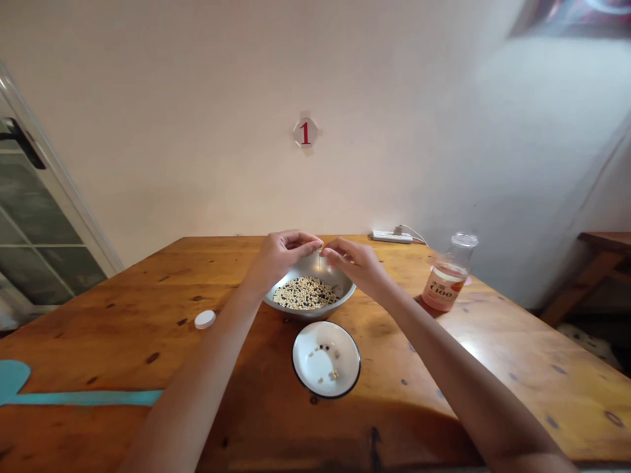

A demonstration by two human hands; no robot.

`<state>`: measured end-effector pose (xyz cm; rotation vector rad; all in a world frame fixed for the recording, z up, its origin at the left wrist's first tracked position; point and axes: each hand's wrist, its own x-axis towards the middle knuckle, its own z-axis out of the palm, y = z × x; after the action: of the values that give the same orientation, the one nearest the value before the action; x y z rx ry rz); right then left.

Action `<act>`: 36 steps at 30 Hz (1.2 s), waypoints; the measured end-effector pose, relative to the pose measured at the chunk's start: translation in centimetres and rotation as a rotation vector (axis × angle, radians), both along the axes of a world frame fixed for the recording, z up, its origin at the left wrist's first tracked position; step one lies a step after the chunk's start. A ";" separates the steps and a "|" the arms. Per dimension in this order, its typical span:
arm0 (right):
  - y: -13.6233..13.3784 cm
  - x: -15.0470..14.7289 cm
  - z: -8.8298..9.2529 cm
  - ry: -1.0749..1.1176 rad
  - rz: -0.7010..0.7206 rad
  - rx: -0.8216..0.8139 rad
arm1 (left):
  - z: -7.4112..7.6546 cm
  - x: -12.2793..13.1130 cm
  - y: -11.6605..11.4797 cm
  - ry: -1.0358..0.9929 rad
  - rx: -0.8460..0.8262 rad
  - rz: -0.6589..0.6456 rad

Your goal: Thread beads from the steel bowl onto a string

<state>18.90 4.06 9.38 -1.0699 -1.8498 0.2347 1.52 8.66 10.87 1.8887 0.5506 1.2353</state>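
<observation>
My left hand (pixel 293 248) and my right hand (pixel 352 257) meet above the back of a steel bowl (pixel 348 289). Both are pinched, fingertips nearly touching. Between them a thin strand, like a thread (pixel 319 261), hangs down toward the bowl; which hand grips it is hard to make out, and whatever sits in the fingertips is too small to name. Lying in the bowl are many small cream and black bead-like pieces (pixel 305 292). Just in front stands a white dish with a dark rim (pixel 302 374), with several of the same small pieces (pixel 334 374) scattered inside.
A white bottle cap (pixel 205 319) lies left of the bowl on the wooden table (pixel 246 420). To the right stands a bottle of pink drink (pixel 446 279). A power strip (pixel 392 236) rests by the wall. A turquoise flat shape with a strip (pixel 89 398) lies at left.
</observation>
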 end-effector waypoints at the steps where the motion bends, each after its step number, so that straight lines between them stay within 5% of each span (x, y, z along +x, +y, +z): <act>1: 0.0 -0.1 0.0 0.008 0.011 -0.008 | 0.0 0.0 0.0 0.005 -0.001 -0.015; 16: -0.7 0.0 0.4 0.093 0.157 -0.039 | 0.0 0.3 0.0 -0.053 0.035 0.012; 36: -0.9 -0.3 0.4 0.098 0.079 -0.091 | 0.2 0.2 -1.2 0.110 0.559 0.345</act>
<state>18.63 3.14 9.82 -1.0297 -1.8096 0.4145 1.74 7.46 11.05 2.4074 0.6572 1.6413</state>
